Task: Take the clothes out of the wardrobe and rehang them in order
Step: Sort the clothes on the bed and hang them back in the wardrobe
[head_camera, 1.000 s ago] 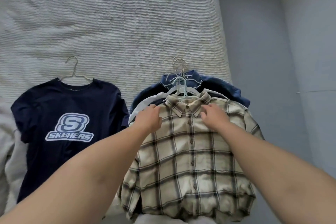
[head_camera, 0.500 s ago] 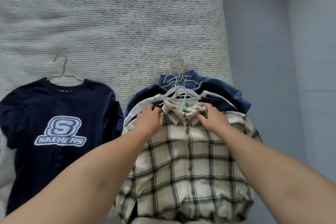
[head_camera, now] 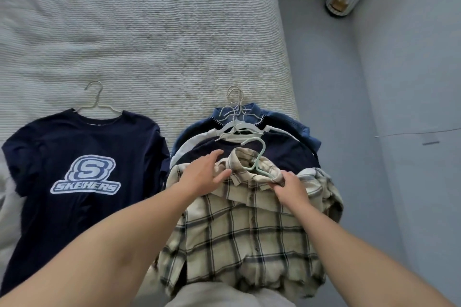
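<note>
the clothes lay on the bed (head_camera: 149, 32), none rehung yet. the right hand (head_camera: 290, 188) pinched the plaid shirt (head_camera: 244, 237) by its collar atop the pile; the left hand (head_camera: 203, 174) rested open on it. a navy tee (head_camera: 82, 169) lay apart.

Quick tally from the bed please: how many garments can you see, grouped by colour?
Navy: 2, the navy Skechers logo t-shirt lying alone, and a navy top in the pile.
Blue denim: 1, the denim shirt at the bottom of the pile.
White: 1, a white garment, only its edge showing.
Cream plaid: 1, the cream plaid button shirt on top.
Total: 5 visible; more may be hidden in the pile.
</note>
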